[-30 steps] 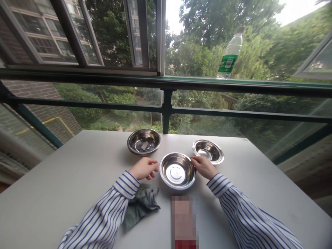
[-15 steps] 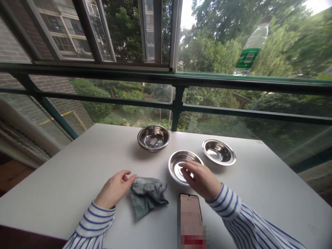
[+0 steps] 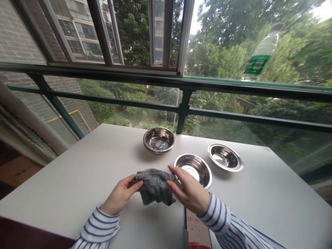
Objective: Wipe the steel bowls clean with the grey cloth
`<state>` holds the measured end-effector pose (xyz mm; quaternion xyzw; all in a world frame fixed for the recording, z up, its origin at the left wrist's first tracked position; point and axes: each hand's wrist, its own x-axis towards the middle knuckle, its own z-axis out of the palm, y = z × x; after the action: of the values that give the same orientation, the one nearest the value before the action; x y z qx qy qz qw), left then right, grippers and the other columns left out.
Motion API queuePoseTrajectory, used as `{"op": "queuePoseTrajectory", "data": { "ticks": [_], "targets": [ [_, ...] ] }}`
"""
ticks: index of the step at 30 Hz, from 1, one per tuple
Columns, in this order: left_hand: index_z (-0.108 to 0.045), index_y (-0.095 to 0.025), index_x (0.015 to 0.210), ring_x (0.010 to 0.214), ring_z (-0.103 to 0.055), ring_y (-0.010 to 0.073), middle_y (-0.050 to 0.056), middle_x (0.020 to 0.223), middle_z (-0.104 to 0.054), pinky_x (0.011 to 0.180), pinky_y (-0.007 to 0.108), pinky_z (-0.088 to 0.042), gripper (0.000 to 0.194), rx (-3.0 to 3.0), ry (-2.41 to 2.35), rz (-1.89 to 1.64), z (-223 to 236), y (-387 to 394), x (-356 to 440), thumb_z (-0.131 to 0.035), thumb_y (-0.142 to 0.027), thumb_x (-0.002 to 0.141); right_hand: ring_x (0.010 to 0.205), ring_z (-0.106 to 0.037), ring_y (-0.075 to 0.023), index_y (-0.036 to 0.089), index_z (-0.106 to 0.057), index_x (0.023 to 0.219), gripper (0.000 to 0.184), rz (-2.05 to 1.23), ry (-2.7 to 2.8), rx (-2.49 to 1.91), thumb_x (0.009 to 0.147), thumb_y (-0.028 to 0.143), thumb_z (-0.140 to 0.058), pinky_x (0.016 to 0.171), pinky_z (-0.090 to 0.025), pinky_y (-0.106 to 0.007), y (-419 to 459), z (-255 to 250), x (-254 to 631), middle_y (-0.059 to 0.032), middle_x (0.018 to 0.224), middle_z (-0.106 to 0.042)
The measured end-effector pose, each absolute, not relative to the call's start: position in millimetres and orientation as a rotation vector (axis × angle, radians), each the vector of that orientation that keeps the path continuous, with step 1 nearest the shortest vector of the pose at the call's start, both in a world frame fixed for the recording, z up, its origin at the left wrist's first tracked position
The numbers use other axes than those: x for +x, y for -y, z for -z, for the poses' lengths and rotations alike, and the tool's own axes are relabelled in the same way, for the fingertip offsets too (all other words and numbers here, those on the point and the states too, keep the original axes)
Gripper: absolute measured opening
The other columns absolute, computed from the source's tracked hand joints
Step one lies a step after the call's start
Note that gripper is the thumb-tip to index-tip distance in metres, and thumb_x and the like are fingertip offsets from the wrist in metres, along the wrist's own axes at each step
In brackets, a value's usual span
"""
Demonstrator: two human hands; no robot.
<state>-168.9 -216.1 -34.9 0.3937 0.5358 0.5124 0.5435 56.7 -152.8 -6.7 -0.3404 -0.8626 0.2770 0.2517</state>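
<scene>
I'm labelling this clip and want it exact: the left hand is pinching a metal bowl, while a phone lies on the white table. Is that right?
Not quite: the left hand is pinching the grey-green cloth, as the head view shows. The phone does lie on the white table.

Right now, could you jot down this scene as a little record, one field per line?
Left hand: pinching one end of the cloth
Right hand: at the cloth's other end; grip unclear
Cloth: grey, patterned, between the hands
Metal bowls: three; near bowl partly behind the right hand, far bowl toward the railing, right bowl
Phone: partly covered, showing 00:06
Table: white
Bottle: clear, green label
</scene>
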Motion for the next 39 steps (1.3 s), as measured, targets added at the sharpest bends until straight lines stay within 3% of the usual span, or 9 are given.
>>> {"op": "queuePoseTrajectory", "data": {
  "ticks": [5, 8, 14, 19, 21, 25, 28, 35, 39],
  "targets": [
    [-0.068, -0.018, 0.087, 0.082, -0.064, 0.0206, 0.004, 0.085, -0.071, 0.078, 0.032, -0.049, 0.029, 0.613, -1.087, -1.441, 34.1, 212.2, -158.5, -0.074, -0.029, 0.061, 0.11, -0.051, -0.022, 0.017, -0.042, 0.127, 0.045, -1.348, 2.12, -0.885, 0.09, 0.042, -0.038, 0.095, -0.039, -0.038, 154.4, -4.5, 52.9, -0.0107, 0.119, -0.056],
    [-0.065, -0.017, 0.088, 0.08, -0.064, 0.0176, 0.003, 0.085, -0.07, 0.076, 0.028, -0.048, 0.029, 0.495, -1.075, -1.5, 36.6, 206.2, -141.5, -0.073, -0.03, 0.063, 0.104, -0.054, -0.0199, 0.019, -0.045, 0.124, 0.041, -1.51, 2.029, -0.677, 0.087, 0.037, -0.046, 0.092, -0.042, -0.034, 158.1, -5.3, 46.6, -0.0075, 0.114, -0.059],
    [-0.05, -0.015, 0.11, 0.081, -0.064, 0.0196, 0.008, 0.088, -0.068, 0.071, 0.028, -0.048, 0.048, 0.477, -1.249, -1.324, 44.5, 203.8, -121.2, -0.064, -0.039, 0.071, 0.085, -0.062, -0.0193, 0.017, -0.06, 0.103, 0.027, -1.343, 1.897, -0.886, 0.085, 0.033, -0.05, 0.075, -0.049, -0.03, 157.4, 10.7, 40.8, -0.0069, 0.09, -0.067],
    [-0.04, -0.017, 0.124, 0.092, -0.062, 0.024, 0.015, 0.111, -0.062, 0.078, 0.038, -0.048, 0.068, 0.354, -1.1, -1.313, 30.1, 216.5, -117.8, -0.044, -0.063, 0.074, 0.079, -0.062, -0.0184, 0.018, -0.063, 0.095, 0.026, -1.129, 1.883, -0.982, 0.086, 0.036, -0.047, 0.071, -0.048, -0.029, 152.8, 11.6, 44.4, -0.0064, 0.086, -0.068],
    [-0.041, -0.02, 0.125, 0.099, -0.06, 0.0269, 0.014, 0.115, -0.06, 0.079, 0.04, -0.048, 0.071, 0.377, -1.036, -1.33, 23.8, 219.9, -113.4, -0.048, -0.065, 0.07, 0.075, -0.062, -0.0175, 0.018, -0.064, 0.094, 0.024, -1.031, 2.001, -0.943, 0.085, 0.035, -0.048, 0.068, -0.047, -0.028, 153.3, 9.0, 45.5, -0.0056, 0.083, -0.068],
    [-0.055, -0.022, 0.111, 0.104, -0.058, 0.027, 0.008, 0.108, -0.066, 0.085, 0.034, -0.047, 0.06, 0.499, -1.102, -1.359, 20.6, 219.7, -106.4, -0.076, -0.036, 0.056, 0.073, -0.06, -0.0164, 0.019, -0.064, 0.09, 0.021, -1.012, 2.057, -0.874, 0.085, 0.034, -0.05, 0.067, -0.045, -0.026, 152.4, 5.4, 49.7, -0.0043, 0.081, -0.067],
    [-0.061, -0.018, 0.102, 0.097, -0.061, 0.0265, 0.007, 0.097, -0.069, 0.085, 0.034, -0.048, 0.048, 0.467, -1.121, -1.387, 21.7, 217.9, -109.5, -0.075, -0.021, 0.056, 0.075, -0.059, -0.0168, 0.018, -0.063, 0.084, 0.025, -1.102, 1.814, -0.982, 0.084, 0.039, -0.05, 0.068, -0.045, -0.025, 146.7, 5.5, 58.2, -0.0044, 0.08, -0.066],
    [-0.067, -0.017, 0.087, 0.082, -0.066, 0.0267, 0.007, 0.085, -0.072, 0.074, 0.035, -0.05, 0.031, 0.436, -1.076, -1.424, 19.5, 228.6, -141.8, -0.072, -0.017, 0.056, 0.077, -0.058, -0.0181, 0.018, -0.058, 0.085, 0.032, -1.313, 1.254, -1.062, 0.079, 0.049, -0.053, 0.067, -0.046, -0.026, 135.5, 1.6, 80.3, -0.0041, 0.082, -0.064],
    [-0.066, -0.02, 0.097, 0.083, -0.065, 0.0277, 0.01, 0.091, -0.07, 0.073, 0.037, -0.049, 0.045, 0.597, -0.87, -1.203, 20.3, 231.6, -149.5, -0.075, -0.027, 0.055, 0.069, -0.058, -0.0168, 0.018, -0.057, 0.081, 0.03, -1.539, 1.133, -0.957, 0.074, 0.046, -0.059, 0.06, -0.046, -0.024, 138.9, -15.5, 75.3, -0.0026, 0.076, -0.063]
  ]
}}
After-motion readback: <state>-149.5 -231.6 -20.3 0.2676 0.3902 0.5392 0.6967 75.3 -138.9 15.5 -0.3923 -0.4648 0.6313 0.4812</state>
